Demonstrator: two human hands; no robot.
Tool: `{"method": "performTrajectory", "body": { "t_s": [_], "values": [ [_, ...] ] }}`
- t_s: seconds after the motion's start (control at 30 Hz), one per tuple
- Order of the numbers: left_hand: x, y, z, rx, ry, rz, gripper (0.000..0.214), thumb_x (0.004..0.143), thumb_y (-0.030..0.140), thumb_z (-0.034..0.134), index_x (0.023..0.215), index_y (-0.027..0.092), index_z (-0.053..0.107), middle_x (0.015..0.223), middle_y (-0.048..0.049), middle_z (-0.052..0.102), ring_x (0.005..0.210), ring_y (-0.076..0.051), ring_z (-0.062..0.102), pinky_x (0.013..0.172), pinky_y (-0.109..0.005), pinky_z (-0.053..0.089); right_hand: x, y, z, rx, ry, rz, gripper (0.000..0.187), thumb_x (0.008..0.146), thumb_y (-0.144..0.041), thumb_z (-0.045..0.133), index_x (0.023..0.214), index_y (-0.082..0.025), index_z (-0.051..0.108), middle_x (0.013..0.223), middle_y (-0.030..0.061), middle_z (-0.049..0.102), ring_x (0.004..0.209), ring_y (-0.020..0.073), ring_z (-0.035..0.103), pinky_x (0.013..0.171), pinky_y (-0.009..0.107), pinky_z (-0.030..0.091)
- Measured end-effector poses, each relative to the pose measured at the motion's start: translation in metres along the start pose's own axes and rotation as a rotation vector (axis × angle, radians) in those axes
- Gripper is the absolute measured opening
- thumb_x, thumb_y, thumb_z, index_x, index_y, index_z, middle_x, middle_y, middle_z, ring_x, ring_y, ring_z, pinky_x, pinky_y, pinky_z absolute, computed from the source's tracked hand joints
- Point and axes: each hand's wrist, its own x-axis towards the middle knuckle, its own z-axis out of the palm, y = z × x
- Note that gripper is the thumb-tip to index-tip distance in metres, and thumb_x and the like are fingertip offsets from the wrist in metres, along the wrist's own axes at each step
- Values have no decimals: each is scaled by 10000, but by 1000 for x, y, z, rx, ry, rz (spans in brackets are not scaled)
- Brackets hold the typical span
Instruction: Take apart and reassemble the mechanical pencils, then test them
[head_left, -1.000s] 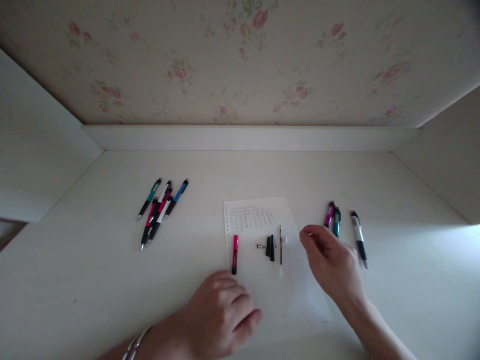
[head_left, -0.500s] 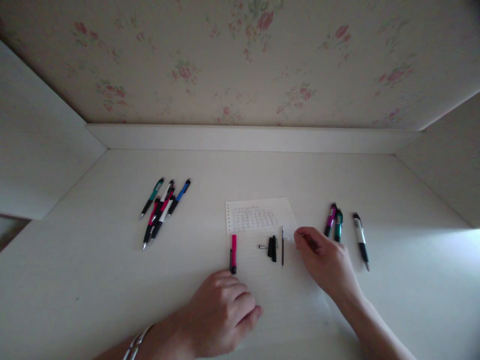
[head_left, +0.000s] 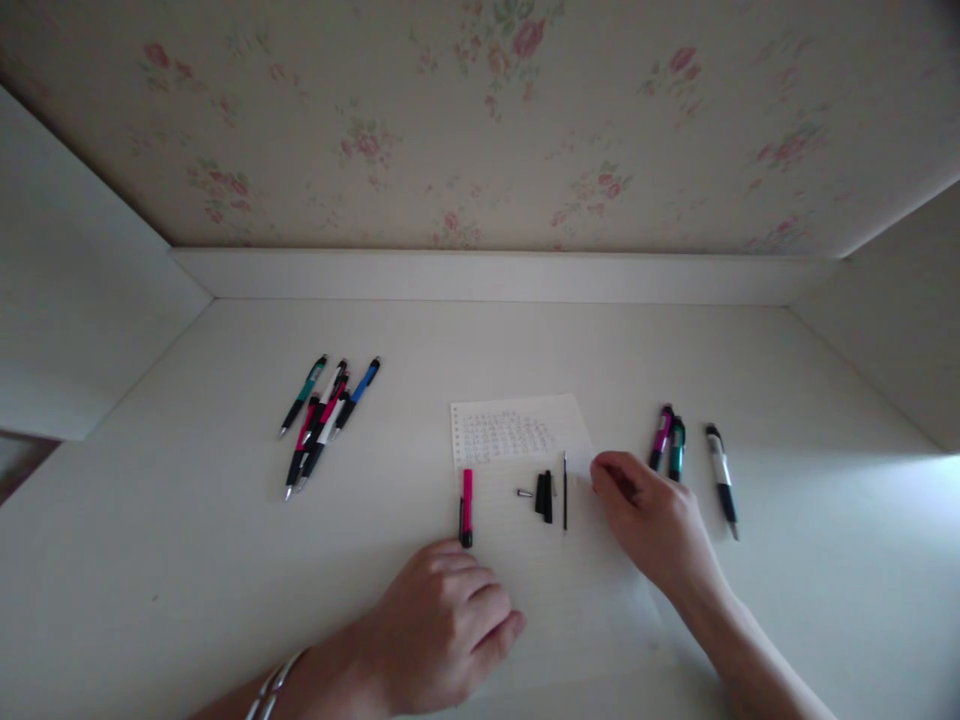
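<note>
My left hand (head_left: 450, 625) rests on the lined paper (head_left: 540, 610), its fingers curled under in a loose fist with nothing visible in them. Just beyond its knuckles lies the pink pen barrel (head_left: 468, 495) with a black clip. My right hand (head_left: 652, 515) is at the sheet's right edge, thumb and forefinger pinched together; whatever is between them is hidden. Left of those fingertips a thin ink refill (head_left: 565, 492) lies upright in view. Beside it are black pen parts (head_left: 544, 497) and a small silver pen tip (head_left: 524, 492).
Several pens (head_left: 319, 430) lie in a pile at the left. A purple pen (head_left: 661, 437), a green pen (head_left: 677, 448) and a white-and-black pen (head_left: 721, 480) lie at the right. Handwriting covers the paper's top. White panels and a wallpapered wall (head_left: 480, 130) bound the desk.
The small pale thing between the refill and my right fingertips no longer shows. My right hand has barely shifted; my left hand and the pen parts stay put.
</note>
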Motion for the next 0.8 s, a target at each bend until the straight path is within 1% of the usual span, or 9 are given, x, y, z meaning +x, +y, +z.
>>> {"method": "performTrajectory", "body": {
  "t_s": [0.2,0.3,0.37,0.47,0.57,0.67,0.73,0.8],
  "values": [
    [1,0,-2,-8,4,-7,317,983,217,529,667,202,515,593,35,615,539,-142,572,618,-316,404,-1,1,-1,-24,-5,-21,284,879,-412,489,803,-232,695,584,9,699,492,173,647,478,253,447],
    [1,1,-3,-23,14,-5,315,988,204,511,672,203,517,591,31,613,537,-141,569,616,-311,407,0,1,-1,-27,-7,-60,261,899,-388,494,825,-235,693,635,15,724,535,178,673,508,256,477],
    [0,2,-4,-41,35,0,309,984,186,502,675,204,512,582,34,604,527,-136,557,625,-309,418,-1,2,-1,-19,-7,-87,248,911,-380,507,857,-233,701,685,23,741,536,174,674,519,261,493],
    [-1,3,-6,-59,102,-3,294,960,149,518,672,205,493,566,42,578,501,-125,520,624,-306,419,-3,1,-1,-9,-5,-133,238,921,-366,520,907,-228,713,724,33,745,499,164,650,503,267,496],
    [-1,3,-9,-58,204,-66,314,928,106,526,644,209,440,539,45,519,487,-121,472,587,-307,375,-7,-1,-4,-31,-1,-165,221,921,-312,510,932,-231,715,761,35,747,521,164,658,519,271,504],
    [-1,0,-14,-20,285,-125,327,929,87,515,645,213,414,531,46,480,495,-125,457,582,-308,348,-9,-3,-8,-76,9,-163,202,896,-258,513,928,-236,711,789,25,746,541,161,665,542,278,510],
    [0,-5,-17,59,310,-155,307,946,98,520,672,211,442,552,42,502,523,-135,491,608,-315,357,-9,-2,-9,-87,0,-163,195,876,-236,520,933,-239,706,807,15,745,543,155,665,549,278,516],
    [0,-12,-19,160,309,-221,249,969,154,534,731,208,490,600,30,548,562,-155,538,646,-334,382,-9,-2,-9,-92,-34,-196,199,875,-237,518,960,-236,698,832,15,744,548,151,665,543,276,521]
  ]
}}
